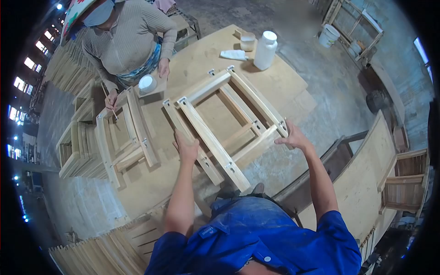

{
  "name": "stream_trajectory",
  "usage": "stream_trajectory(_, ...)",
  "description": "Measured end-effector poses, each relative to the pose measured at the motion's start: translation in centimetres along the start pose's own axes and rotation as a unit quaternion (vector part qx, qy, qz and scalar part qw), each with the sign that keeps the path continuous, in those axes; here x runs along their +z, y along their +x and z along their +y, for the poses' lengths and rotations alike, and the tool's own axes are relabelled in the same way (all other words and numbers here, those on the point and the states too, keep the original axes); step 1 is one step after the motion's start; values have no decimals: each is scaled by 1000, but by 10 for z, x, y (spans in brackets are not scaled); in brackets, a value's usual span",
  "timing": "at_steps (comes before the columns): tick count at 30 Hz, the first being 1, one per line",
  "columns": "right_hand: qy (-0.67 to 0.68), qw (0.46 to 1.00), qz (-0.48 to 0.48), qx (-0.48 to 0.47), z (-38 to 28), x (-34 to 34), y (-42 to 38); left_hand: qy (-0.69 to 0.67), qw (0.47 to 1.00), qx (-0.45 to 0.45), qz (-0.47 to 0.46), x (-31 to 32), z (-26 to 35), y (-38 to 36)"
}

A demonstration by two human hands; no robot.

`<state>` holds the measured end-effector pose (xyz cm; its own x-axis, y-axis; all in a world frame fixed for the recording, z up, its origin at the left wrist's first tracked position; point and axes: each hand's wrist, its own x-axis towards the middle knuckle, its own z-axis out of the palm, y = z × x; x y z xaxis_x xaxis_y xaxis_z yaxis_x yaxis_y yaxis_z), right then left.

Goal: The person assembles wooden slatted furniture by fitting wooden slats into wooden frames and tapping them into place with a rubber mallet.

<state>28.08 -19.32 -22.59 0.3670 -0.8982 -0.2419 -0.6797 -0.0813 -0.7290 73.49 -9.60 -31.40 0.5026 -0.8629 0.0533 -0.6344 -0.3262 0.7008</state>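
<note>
A pale wooden frame [213, 143] lies on the tabletop in front of me, with slots and holes at its bar ends. Beneath and to its left shows a second wooden frame [173, 117], partly covered by the upper one. My left hand [186, 145] is wrapped round the lower frame's left bar, near its middle. At the upper frame's near right corner, my right hand [294, 136] grips the bar end, thumb on the inner side. White glue-like patches mark several of the upper bar ends.
Across the table [286, 78], a person [126, 39] holds a thin stick over another wooden frame [105, 142], beside a white cup [147, 84]. A white bottle [266, 50], a tube [233, 55] and a small tub [247, 42] stand or lie at the back. Stacked frames [78, 151] are left.
</note>
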Motion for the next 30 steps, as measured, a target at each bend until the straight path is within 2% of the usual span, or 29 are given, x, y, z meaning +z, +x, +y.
stream_trajectory(3,22,999,11,-21,3,0,-3,9,1000,0,-4,3,3,1)
stream_trajectory(4,15,998,25,-58,14,4,2,13,1000,1,-1,2,2,3)
stream_trajectory(7,47,997,-7,-58,14,0,0,19,1000,15,-7,3,-4,5)
stream_trajectory(8,39,998,-25,-32,8,-4,-2,16,1000,8,-7,3,-4,5)
stream_trajectory(11,31,999,-8,-41,22,4,7,18,1000,5,6,5,0,7)
stream_trajectory(16,101,995,-7,-19,19,16,0,40,997,-38,-62,-5,6,18)
stream_trajectory(19,87,996,15,-10,3,28,-19,43,994,-29,-94,-7,1,45)
stream_trajectory(21,68,995,77,1,2,50,-33,47,992,-20,-112,-12,6,64)
stream_trajectory(23,115,986,118,23,-5,73,-50,23,979,-48,-199,-32,30,78)
stream_trajectory(24,109,988,112,16,-14,81,-57,26,976,-35,-213,-32,26,90)
stream_trajectory(25,111,985,117,54,-29,87,-67,21,975,-16,-223,-21,11,104)
stream_trajectory(26,114,981,124,95,-39,93,-73,22,975,-20,-222,-24,18,108)
stream_trajectory(29,157,971,149,97,-46,113,-81,16,978,-11,-206,-9,16,113)
stream_trajectory(30,144,970,169,97,-48,117,-84,4,986,22,-166,-3,12,113)
